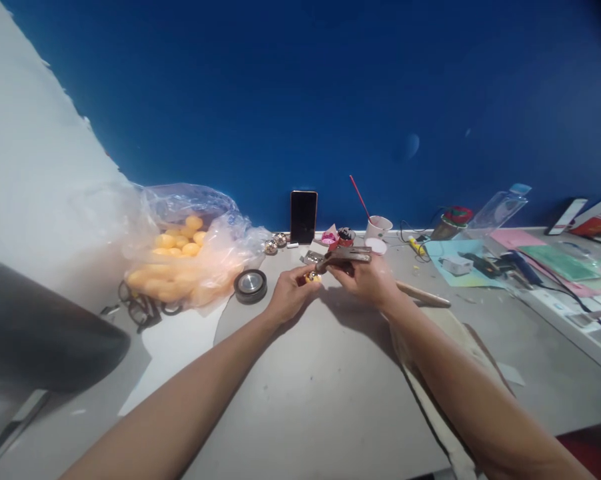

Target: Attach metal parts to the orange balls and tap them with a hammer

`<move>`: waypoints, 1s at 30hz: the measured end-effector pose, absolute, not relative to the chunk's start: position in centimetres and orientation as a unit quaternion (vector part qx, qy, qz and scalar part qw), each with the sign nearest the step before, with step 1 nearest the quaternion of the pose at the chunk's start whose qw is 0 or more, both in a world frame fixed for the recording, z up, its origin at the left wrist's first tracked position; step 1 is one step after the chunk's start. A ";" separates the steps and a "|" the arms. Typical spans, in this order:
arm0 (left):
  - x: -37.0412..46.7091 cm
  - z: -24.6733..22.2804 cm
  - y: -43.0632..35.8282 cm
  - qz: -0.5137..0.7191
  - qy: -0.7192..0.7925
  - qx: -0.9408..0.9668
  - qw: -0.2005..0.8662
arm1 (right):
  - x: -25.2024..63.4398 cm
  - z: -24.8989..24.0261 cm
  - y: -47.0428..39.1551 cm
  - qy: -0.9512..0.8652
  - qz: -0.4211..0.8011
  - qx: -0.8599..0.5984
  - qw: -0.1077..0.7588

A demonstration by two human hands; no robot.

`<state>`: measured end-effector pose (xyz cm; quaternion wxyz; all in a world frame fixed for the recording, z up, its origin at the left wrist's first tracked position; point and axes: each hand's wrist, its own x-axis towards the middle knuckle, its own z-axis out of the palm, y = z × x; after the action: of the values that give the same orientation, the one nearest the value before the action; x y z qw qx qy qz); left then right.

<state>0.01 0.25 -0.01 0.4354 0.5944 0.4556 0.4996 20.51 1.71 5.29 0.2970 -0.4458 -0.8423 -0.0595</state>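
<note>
Near the middle of the grey table, my left hand (291, 292) is closed round a small yellow object (312, 277) at its fingertips. My right hand (368, 280) grips a dark metal tool (348, 255), which looks like pliers. The tool's narrow end reaches left to the top of the yellow object. Shadow and fingers hide part of both things. Just behind the hands lies a small shiny metal piece (313, 257). A round black-rimmed disc (250, 285) rests left of my left hand.
A plastic bag (195, 267) with several yellow balls stands at the left. A phone (303, 217) leans on the blue wall. Behind my right hand is a white cup (379, 227) with a red stick. A wooden handle (423, 294), papers (463, 263) and a clear bottle (500, 208) lie right.
</note>
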 end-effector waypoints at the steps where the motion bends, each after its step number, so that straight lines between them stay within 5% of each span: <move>1: 0.0 0.1 0.2 0.497 0.454 0.600 0.433 | 20.5 5.3 1.7 -0.842 -0.059 -0.449 0.295; 30: 0.1 0.0 0.4 0.444 0.501 0.675 0.311 | 19.8 5.0 0.9 -0.853 -0.092 -0.419 0.296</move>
<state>0.08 0.36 -0.04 0.3111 0.6749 0.5008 0.4437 19.81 0.87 5.05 0.2964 -0.4188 -0.8534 -0.0918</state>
